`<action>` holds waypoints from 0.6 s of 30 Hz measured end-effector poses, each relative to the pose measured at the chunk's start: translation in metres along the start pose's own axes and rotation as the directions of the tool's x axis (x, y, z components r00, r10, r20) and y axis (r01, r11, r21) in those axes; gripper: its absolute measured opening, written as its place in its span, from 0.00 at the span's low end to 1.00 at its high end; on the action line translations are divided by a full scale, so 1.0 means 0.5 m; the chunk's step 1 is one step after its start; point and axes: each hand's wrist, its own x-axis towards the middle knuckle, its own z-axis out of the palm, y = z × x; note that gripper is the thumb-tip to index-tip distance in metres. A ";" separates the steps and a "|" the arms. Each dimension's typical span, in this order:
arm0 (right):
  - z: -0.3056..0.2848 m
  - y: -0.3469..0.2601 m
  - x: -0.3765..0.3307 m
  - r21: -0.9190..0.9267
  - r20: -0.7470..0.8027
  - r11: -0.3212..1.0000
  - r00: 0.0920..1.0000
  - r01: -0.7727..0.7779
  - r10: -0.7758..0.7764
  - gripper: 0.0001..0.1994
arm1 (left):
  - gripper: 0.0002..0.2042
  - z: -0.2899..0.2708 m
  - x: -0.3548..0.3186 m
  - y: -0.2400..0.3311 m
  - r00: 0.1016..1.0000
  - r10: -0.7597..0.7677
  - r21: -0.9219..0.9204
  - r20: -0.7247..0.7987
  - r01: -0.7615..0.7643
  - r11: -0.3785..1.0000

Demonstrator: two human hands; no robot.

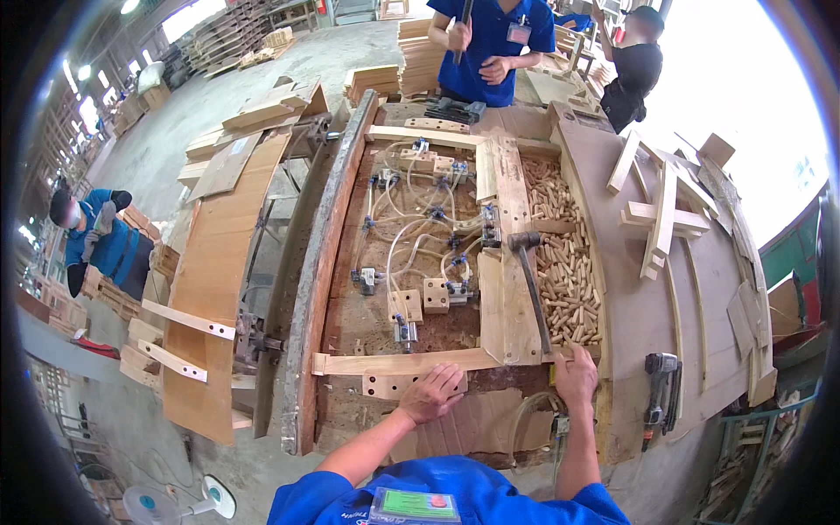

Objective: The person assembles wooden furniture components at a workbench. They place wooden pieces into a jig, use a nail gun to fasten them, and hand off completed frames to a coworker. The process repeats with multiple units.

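My left hand [433,394] lies with fingers stretched out over the front wooden rail [402,361] and a short wooden piece with dark holes [379,386]. At the front of the dowel bin, my right hand [576,378] has its fingers bent; what they hold, if anything, is hidden. Close to its thumb is the handle end of a hammer [530,278], whose dark head points away from me. A small yellow thing [552,374] shows beside that hand. Blue-fitted air clamps [437,213] with clear hoses and wooden blocks [435,296] sit inside the frame.
Wooden dowels [564,271] fill a bin right of the frame. A nail gun [662,394] and stacked wood strips [663,219] lie on the right-hand table. Drilled strips [188,319] rest on the left board. A person in blue [496,44] stands opposite, holding a tool.
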 end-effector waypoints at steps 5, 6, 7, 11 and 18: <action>0.111 -0.053 0.129 -0.098 0.043 0.995 0.999 0.010 -0.006 0.23 | 0.29 -0.004 0.002 0.000 1.000 0.001 0.011 0.010 -0.001 1.000; 0.124 -0.064 0.150 -0.097 0.092 0.995 0.996 0.005 0.004 0.23 | 0.29 -0.005 0.001 -0.001 1.000 -0.001 0.004 0.007 0.001 1.000; 0.134 -0.073 0.166 -0.098 0.140 0.995 0.990 -0.003 0.017 0.23 | 0.29 -0.005 0.001 -0.002 1.000 -0.002 0.005 0.001 0.002 1.000; 0.172 -0.087 0.194 -0.058 0.038 0.997 0.997 -0.060 0.062 0.19 | 0.30 -0.003 -0.003 -0.002 1.000 -0.005 -0.001 -0.015 0.005 1.000; 0.135 -0.068 0.170 0.153 0.008 0.988 1.000 -0.027 0.026 0.14 | 0.32 0.013 -0.002 -0.005 1.000 -0.021 -0.007 -0.006 0.021 1.000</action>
